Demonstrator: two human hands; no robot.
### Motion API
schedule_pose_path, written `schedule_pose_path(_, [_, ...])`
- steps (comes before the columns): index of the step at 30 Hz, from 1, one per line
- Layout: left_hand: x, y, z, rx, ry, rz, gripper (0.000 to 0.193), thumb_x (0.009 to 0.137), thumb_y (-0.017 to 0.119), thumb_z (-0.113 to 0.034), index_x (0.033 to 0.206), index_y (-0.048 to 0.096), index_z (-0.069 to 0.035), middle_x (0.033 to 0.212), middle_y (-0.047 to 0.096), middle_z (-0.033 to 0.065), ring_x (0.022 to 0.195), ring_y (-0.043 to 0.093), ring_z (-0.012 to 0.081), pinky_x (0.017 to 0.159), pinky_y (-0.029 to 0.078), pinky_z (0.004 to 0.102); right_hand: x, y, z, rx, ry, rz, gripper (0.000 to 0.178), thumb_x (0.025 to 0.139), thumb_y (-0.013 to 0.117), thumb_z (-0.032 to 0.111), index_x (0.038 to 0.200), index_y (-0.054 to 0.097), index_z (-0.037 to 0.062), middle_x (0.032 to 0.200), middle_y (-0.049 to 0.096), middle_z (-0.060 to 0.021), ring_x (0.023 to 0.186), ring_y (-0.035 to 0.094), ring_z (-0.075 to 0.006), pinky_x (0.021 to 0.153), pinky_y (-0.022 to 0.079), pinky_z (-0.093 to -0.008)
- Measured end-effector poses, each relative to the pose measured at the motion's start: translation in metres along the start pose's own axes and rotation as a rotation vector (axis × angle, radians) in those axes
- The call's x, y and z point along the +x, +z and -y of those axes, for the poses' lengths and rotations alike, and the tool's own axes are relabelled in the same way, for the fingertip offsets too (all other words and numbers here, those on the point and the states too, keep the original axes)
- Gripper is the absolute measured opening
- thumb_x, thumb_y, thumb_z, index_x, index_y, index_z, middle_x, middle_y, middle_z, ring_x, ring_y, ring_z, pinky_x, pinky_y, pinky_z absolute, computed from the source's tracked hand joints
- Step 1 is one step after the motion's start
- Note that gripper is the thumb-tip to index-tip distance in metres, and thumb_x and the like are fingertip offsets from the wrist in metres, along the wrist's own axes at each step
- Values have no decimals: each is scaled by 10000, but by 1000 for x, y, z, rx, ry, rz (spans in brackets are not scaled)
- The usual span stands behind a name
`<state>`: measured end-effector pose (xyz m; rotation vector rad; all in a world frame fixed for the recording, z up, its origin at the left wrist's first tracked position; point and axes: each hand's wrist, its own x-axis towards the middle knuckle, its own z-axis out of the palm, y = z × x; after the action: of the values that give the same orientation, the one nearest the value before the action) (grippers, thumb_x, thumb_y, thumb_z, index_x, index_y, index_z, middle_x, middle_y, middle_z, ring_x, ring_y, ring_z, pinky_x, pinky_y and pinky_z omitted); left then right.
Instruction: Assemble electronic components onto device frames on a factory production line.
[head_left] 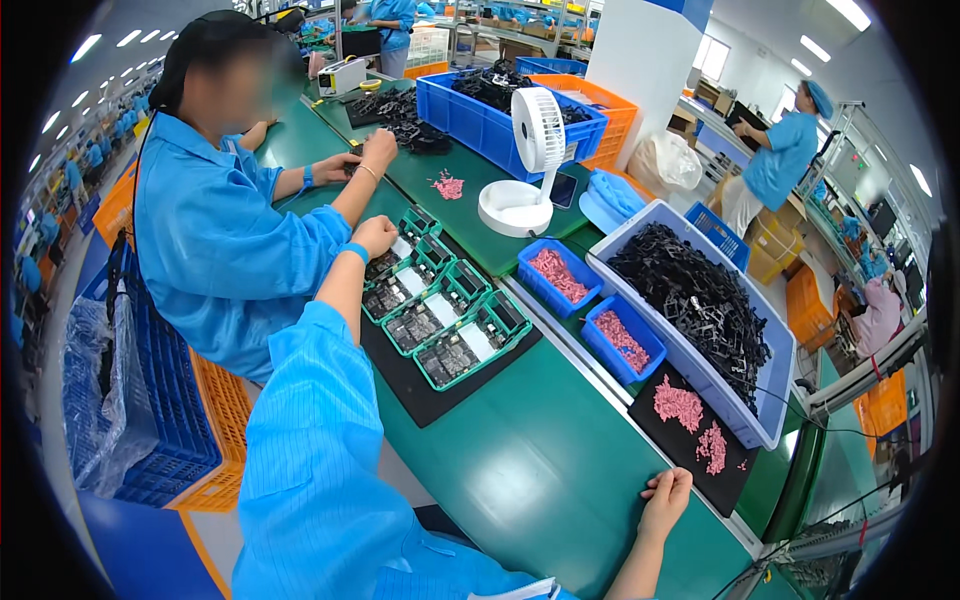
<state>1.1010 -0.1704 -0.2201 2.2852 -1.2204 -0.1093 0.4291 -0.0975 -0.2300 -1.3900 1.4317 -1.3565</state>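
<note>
**Circuit boards in green frames, left hand at the far end**

Circuit boards in green frames (445, 325) lie in a row on a black mat (420, 385) at frame centre, long axis running upper left to lower right. Left hand (375, 236) rests clenched on the row's upper-left end; whether it pinches anything is hidden. Right hand (667, 497), lower right, lies open-fingered, touching another black mat (668, 435) strewn with pink parts (680, 403).
</note>
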Motion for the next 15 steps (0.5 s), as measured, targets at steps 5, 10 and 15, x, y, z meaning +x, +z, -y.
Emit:
schedule_pose_path(5, [-2,12,6,-189,24,-72,151,812,642,-189,832,625,-39,729,632,81,701,596,177,651,479,333,3,4,0,-9,-26,-3,112,972,455,93,875,467,39,731,498,-18,571,482,-63,474,416,-181])
schedule_pose_path(10, [-37,13,-15,-109,-2,-83,187,789,639,-231,841,642,-51,804,668,157,780,651,286,723,503,396,3,4,1,-35,-42,14,116,969,463,97,869,474,40,719,506,-16,563,481,-60,465,410,-191])
schedule_pose_path(15, [-110,2,-64,-138,39,31,185,772,627,-236,830,677,-68,861,676,172,855,646,340,779,502,414,1,0,-6,-73,-90,16,101,963,472,100,882,487,41,718,518,-19,565,492,-66,468,417,-201])
